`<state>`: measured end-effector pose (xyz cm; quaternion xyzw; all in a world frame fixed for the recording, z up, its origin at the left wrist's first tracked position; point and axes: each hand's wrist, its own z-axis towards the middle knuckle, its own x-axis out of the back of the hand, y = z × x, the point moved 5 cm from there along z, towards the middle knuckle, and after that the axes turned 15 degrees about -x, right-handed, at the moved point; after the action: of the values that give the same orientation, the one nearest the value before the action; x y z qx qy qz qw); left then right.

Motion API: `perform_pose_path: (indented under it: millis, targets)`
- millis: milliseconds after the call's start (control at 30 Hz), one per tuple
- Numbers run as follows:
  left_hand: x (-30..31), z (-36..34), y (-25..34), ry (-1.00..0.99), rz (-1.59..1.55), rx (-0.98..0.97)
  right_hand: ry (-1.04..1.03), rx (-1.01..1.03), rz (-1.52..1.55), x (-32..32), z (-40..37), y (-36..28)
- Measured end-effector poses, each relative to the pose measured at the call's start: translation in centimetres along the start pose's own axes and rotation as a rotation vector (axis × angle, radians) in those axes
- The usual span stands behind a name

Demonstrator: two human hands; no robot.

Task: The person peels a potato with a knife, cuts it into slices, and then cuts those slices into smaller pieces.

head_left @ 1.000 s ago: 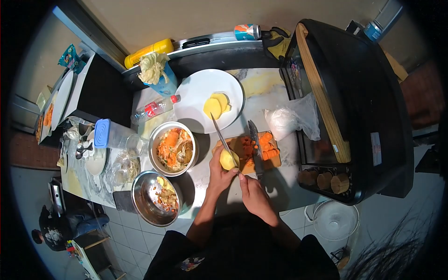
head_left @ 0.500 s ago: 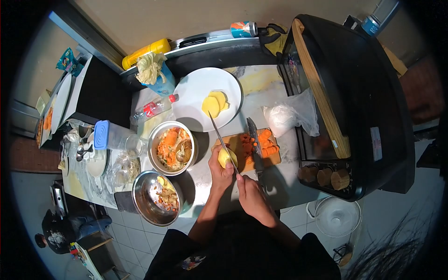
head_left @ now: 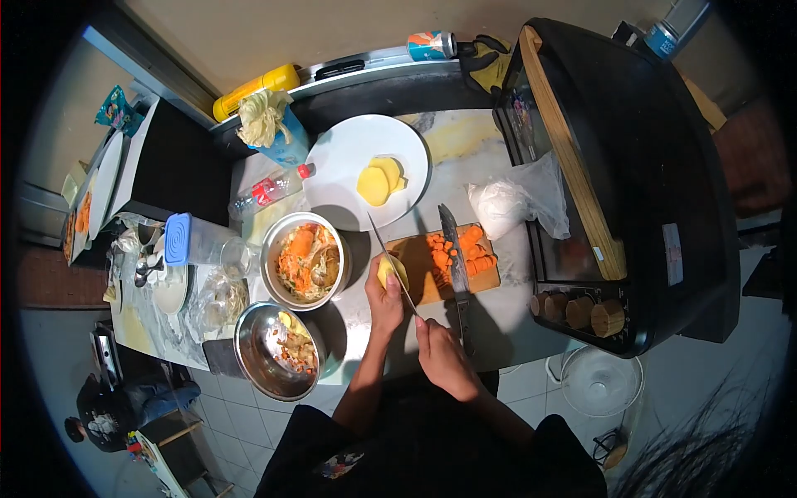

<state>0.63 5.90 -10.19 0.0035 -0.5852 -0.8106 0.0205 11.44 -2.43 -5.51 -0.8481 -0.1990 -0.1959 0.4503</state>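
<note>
My left hand [head_left: 385, 307] is closed around a peeled yellow potato [head_left: 397, 270], left of the wooden cutting board [head_left: 427, 288]. My right hand [head_left: 445, 355] grips a slim knife [head_left: 384, 242]; its blade slants up and left across the potato. Whether the edge is inside the flesh cannot be made out. On the board are cut carrot pieces [head_left: 475, 251], and a second, dark knife [head_left: 455, 257] lies across it. Beyond my hands, a white plate [head_left: 340, 153] carries several potato slices [head_left: 374, 186].
Left of my hands stand a white pot [head_left: 266, 270] of shredded vegetables and a steel bowl [head_left: 249, 357] holding scraps. A plastic bottle [head_left: 270, 189] lies behind them. At right are a bag of white powder [head_left: 498, 209] and a black oven [head_left: 656, 191]. Another person [head_left: 108, 411] is far left.
Both hands have shifted slightly left, taking the potato and knife along. The knife tip has dropped away from the slices on the plate.
</note>
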Motion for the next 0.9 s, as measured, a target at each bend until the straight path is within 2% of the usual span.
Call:
perform_pose_path:
  millis: [333, 400, 500, 733, 900]
  targets:
    - [-0.4, -0.8, -0.8, 0.067, -0.036, 0.102, 0.035, 0.029, -0.007, -0.4, 1.5, 0.0]
    - [-0.8, -1.0, -1.0, 0.046, -0.073, 0.202, 0.036, 0.020, -0.014, -0.5, 1.7, 0.2]
    - [-1.4, -1.6, -1.1, 0.089, -0.112, 0.234, 0.040, 0.026, -0.004, -0.1, 2.0, -0.3]
    - [-1.4, -1.7, -1.1, 0.041, -0.060, 0.240, 0.060, 0.063, 0.050, -0.2, 2.3, -0.5]
    - [-1.1, -1.1, -1.1, 0.124, -0.110, 0.200, 0.000, 0.015, 0.013, -0.4, 2.3, -0.7]
